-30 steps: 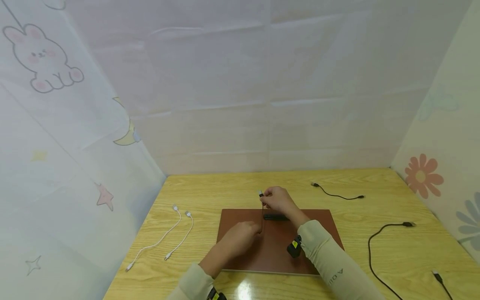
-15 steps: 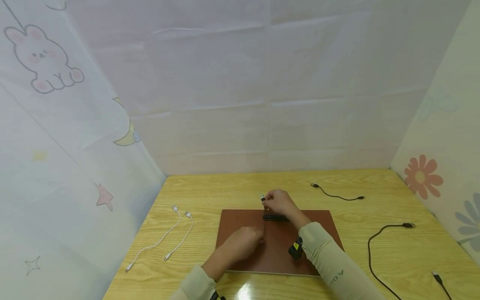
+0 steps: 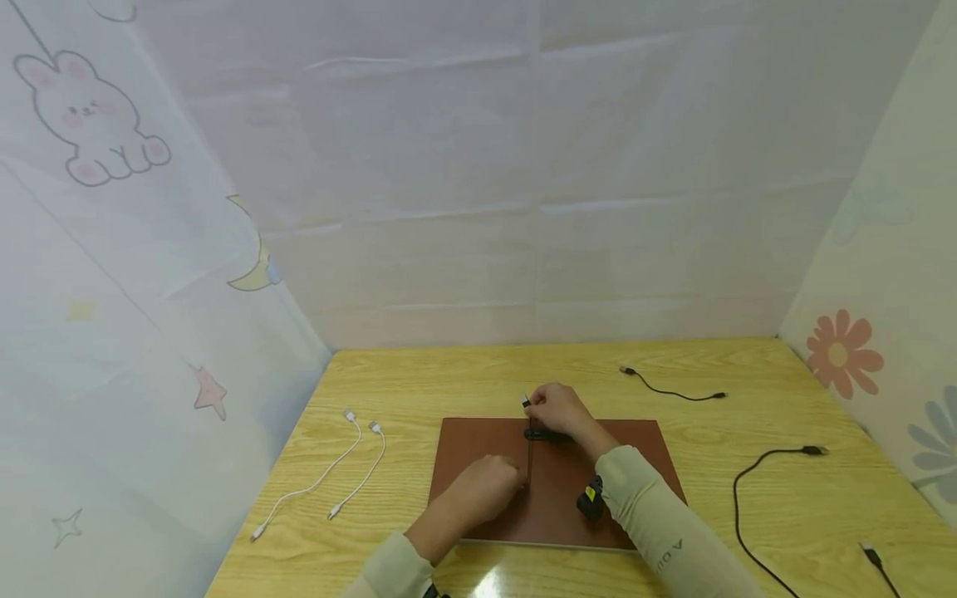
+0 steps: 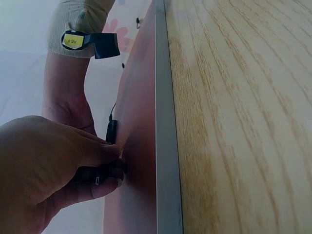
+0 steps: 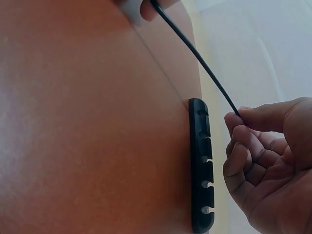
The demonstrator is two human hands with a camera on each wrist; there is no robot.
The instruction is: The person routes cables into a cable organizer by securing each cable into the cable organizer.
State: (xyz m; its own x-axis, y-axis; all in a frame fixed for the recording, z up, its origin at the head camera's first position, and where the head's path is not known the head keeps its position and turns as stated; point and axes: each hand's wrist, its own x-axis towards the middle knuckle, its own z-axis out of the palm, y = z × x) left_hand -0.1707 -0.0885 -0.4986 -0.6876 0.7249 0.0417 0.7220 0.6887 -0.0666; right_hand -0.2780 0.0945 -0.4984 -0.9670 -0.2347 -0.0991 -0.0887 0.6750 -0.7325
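A short black USB cable (image 3: 530,455) is stretched straight between my two hands. In the head view my left hand (image 3: 484,488) pinches its near end low over the brown mat (image 3: 576,515); a small metal connector (image 4: 97,181) shows among those fingers in the left wrist view. My right hand (image 3: 561,409) pinches the far end by its USB plug (image 3: 526,402), beyond the mat's back edge. Beneath the right hand lies a black slotted cable holder (image 5: 201,165), partly hidden by that hand in the head view. The cable passes over its left end; whether they touch I cannot tell.
Two white cables (image 3: 317,482) lie on the wooden table (image 3: 404,378) to the left. On the right lie a short black cable (image 3: 676,391), a longer black cable (image 3: 736,498) and another black plug (image 3: 871,555). Printed cloth (image 3: 449,274) hangs behind and beside the table.
Both hands have shifted slightly right and toward me, carrying the taut cable with them. It now crosses the left end of the cable holder. The other cables have not moved.
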